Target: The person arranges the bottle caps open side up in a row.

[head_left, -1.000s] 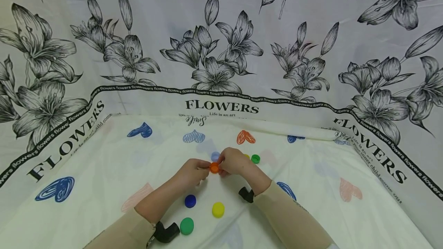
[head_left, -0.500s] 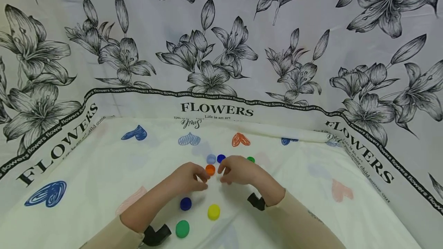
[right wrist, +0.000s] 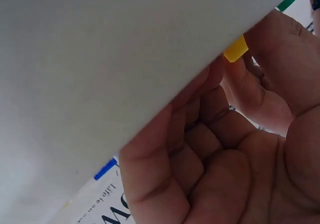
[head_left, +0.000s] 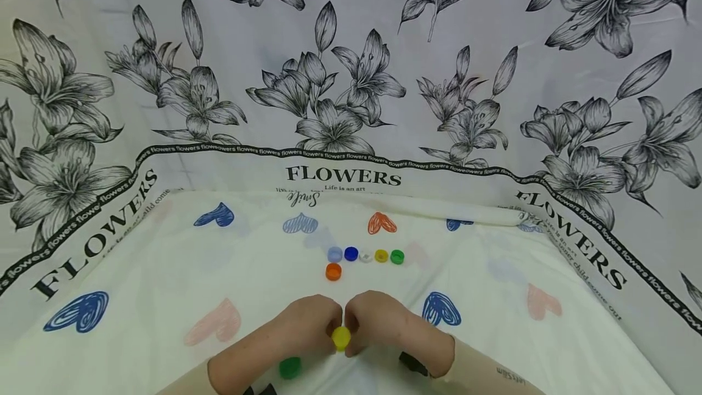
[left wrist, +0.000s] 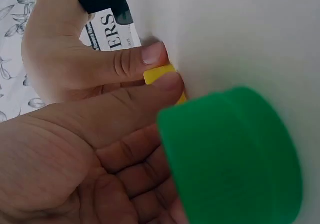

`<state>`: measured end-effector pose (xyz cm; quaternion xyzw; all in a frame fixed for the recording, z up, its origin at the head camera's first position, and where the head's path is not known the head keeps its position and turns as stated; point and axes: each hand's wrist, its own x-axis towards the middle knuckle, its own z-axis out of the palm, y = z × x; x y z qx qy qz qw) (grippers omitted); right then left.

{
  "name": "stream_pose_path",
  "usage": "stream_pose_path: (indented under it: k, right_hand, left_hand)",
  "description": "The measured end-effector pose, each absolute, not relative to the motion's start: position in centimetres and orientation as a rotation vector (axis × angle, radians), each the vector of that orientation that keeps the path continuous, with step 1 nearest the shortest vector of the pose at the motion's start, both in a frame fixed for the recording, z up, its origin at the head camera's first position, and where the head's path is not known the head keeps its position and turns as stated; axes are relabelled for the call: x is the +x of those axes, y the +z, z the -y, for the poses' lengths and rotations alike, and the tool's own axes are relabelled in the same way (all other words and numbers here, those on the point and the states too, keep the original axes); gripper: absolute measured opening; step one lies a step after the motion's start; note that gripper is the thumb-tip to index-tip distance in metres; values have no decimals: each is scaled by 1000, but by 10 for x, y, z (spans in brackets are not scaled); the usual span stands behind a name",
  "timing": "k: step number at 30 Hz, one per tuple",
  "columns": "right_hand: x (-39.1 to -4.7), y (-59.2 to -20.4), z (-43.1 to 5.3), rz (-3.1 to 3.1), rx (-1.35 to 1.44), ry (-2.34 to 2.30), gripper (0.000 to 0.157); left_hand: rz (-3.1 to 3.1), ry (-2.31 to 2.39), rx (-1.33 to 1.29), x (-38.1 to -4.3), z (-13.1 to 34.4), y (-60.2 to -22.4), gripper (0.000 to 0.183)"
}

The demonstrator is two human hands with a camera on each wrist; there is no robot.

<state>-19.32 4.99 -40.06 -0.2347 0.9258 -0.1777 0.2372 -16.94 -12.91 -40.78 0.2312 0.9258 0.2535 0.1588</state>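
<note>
A yellow bottle cap point(head_left: 341, 338) stands between my two hands near the front of the cloth. My left hand point(head_left: 309, 322) pinches it from the left, and its thumb lies against the yellow edge in the left wrist view. From the other side my right hand point(head_left: 381, 325) grips the same cap with thumb and curled fingers, which partly hide it in the right wrist view. Close to the left hand, a green cap point(head_left: 290, 367) rests on the cloth and looms large in the left wrist view.
Farther back, a row holds a light blue cap point(head_left: 334, 254), a dark blue cap point(head_left: 351, 253), a whitish cap point(head_left: 365, 255), a yellow-orange cap point(head_left: 381, 255) and a green cap point(head_left: 397, 256). An orange cap point(head_left: 333, 272) lies before the row. Flowered fabric point(head_left: 340, 78) hangs behind.
Both hands have let go of the orange cap, drawn back toward the front and taken hold of the yellow cap. The nearer dark blue cap is now hidden from the head view.
</note>
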Motion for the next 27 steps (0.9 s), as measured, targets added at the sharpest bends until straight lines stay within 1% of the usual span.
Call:
stream_pose_path:
  k: [4,7,12,14,17,20,23,27]
  right_hand:
    - [-191,-402,-51,-2548,-700,-453,22]
    - [-193,-400,-55,-2524,-718,-509,19]
    - [-201,-396,-63,-2488,-800,-677,9]
    - [-205,-393,-67,-2488,-871,-733,10]
    - [-211,-390,-72,-2501,-918,-816,15]
    - [-216,-388,-76,-2553,-879,-907,20]
    - [-222,-388,-79,-2630,-790,-980,19]
    - [-230,-392,-84,-2720,-747,-1017,17]
  left_hand:
    - [-2651,717,645,-167,126,-408,15]
    - [-2627,762,652,-168,128,-409,10]
    - [-2563,907,642,-176,135,-408,4]
    - [-2539,968,635,-181,137,-407,6]
    - [-2517,1035,625,-190,138,-403,10]
    - [-2521,1105,621,-200,133,-398,19]
    - [-2542,1211,563,-206,125,-395,28]
    - [-2566,1367,423,-212,114,-400,22]
